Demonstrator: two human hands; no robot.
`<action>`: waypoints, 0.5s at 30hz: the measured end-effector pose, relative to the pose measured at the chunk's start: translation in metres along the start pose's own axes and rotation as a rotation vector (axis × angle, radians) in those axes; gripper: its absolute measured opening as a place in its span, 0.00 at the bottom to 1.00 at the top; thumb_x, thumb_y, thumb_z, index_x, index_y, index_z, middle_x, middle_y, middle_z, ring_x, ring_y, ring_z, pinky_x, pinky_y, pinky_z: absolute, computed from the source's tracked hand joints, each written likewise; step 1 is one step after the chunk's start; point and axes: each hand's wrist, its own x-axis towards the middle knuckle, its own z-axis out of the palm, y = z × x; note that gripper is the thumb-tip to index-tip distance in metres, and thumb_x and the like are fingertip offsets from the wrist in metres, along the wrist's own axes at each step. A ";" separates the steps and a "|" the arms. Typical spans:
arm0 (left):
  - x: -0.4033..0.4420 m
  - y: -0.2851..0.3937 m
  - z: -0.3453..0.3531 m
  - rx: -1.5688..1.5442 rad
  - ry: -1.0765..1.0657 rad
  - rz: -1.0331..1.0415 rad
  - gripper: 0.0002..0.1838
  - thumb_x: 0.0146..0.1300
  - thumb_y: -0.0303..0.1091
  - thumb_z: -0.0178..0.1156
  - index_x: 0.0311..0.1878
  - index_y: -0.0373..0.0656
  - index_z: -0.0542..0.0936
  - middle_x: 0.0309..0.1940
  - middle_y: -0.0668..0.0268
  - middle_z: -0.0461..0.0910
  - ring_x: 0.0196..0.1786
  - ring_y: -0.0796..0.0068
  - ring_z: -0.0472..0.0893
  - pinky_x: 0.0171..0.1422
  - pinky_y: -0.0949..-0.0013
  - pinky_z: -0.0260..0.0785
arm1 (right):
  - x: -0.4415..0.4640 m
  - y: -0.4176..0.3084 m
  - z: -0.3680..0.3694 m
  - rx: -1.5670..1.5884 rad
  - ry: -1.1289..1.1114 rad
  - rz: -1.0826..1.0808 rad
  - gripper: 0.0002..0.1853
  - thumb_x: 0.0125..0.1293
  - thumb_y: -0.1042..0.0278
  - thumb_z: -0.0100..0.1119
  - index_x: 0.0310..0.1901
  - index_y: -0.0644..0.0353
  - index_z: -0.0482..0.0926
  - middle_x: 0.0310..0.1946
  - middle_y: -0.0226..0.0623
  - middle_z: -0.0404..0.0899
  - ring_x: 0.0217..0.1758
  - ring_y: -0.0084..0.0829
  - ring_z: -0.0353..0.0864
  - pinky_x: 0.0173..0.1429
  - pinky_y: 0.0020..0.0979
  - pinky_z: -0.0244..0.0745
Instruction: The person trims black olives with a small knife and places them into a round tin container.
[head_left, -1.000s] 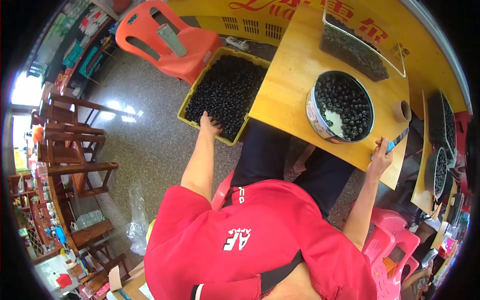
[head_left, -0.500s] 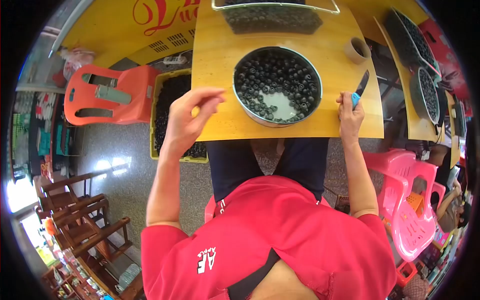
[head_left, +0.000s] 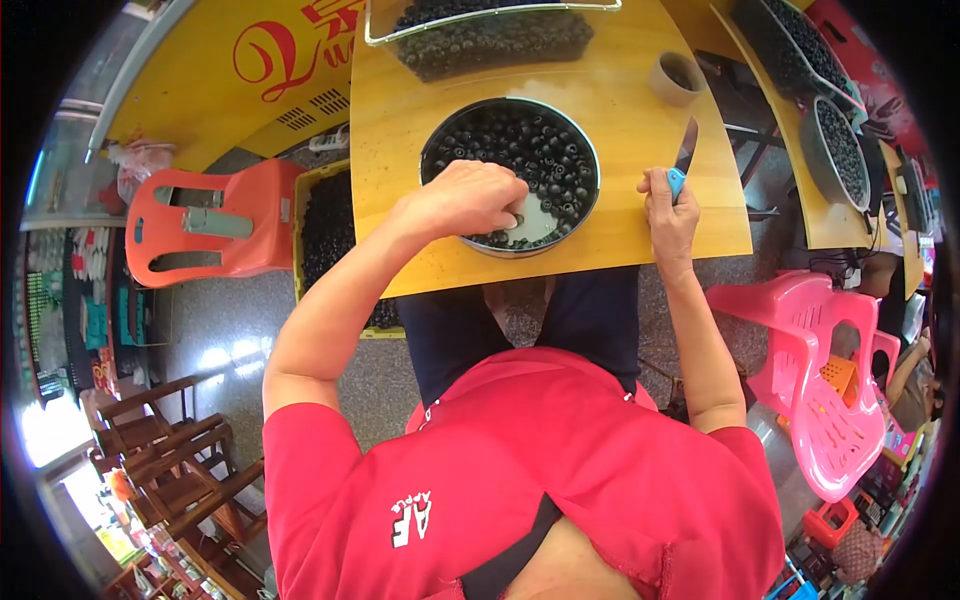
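A round metal basin [head_left: 598,180] stands on the wooden table [head_left: 400,120] before me. Small, round, black pieces [head_left: 560,160] fill much of it, and a pale patch of its bottom shows. My left hand [head_left: 475,197] reaches over the near left rim, its fingers closed in a pinch down among the pieces; what lies between the fingertips is hidden. To the right of the basin, my right hand [head_left: 668,215] grips a knife [head_left: 687,150] by its blue handle. The blade points up and away from me.
Beyond the basin sits a clear bin [head_left: 500,45] of black pieces, with a brown roll [head_left: 677,78] to its right. A yellow crate [head_left: 300,250] and an orange stool [head_left: 240,215] are at left. A pink chair [head_left: 830,400] and another basin [head_left: 840,160] are at right.
My left hand has moved right, from beside the basin into it, and its fingers have closed. My right hand still grips the knife. The whole view has shifted a little.
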 end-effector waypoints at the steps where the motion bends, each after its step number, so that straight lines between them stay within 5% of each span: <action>1: 0.001 0.002 0.002 0.030 -0.005 -0.002 0.07 0.54 0.34 0.59 0.33 0.41 0.78 0.34 0.60 0.80 0.44 0.56 0.79 0.46 0.56 0.70 | 0.000 0.000 0.000 0.004 -0.003 0.005 0.10 0.71 0.63 0.56 0.39 0.63 0.78 0.27 0.24 0.76 0.21 0.08 0.60 0.25 0.16 0.55; 8: 0.002 0.003 0.012 0.041 0.181 -0.009 0.10 0.54 0.32 0.58 0.39 0.41 0.77 0.35 0.57 0.79 0.44 0.54 0.79 0.46 0.56 0.71 | -0.001 -0.001 -0.001 0.016 -0.015 0.013 0.10 0.71 0.64 0.56 0.40 0.63 0.78 0.27 0.24 0.77 0.22 0.08 0.60 0.25 0.15 0.56; 15: -0.022 0.013 -0.003 -0.875 0.228 -0.179 0.09 0.61 0.28 0.62 0.40 0.36 0.73 0.28 0.66 0.79 0.22 0.83 0.76 0.27 0.76 0.66 | -0.007 -0.020 0.002 -0.077 -0.006 -0.068 0.09 0.69 0.65 0.59 0.38 0.63 0.80 0.26 0.24 0.78 0.25 0.10 0.66 0.28 0.17 0.60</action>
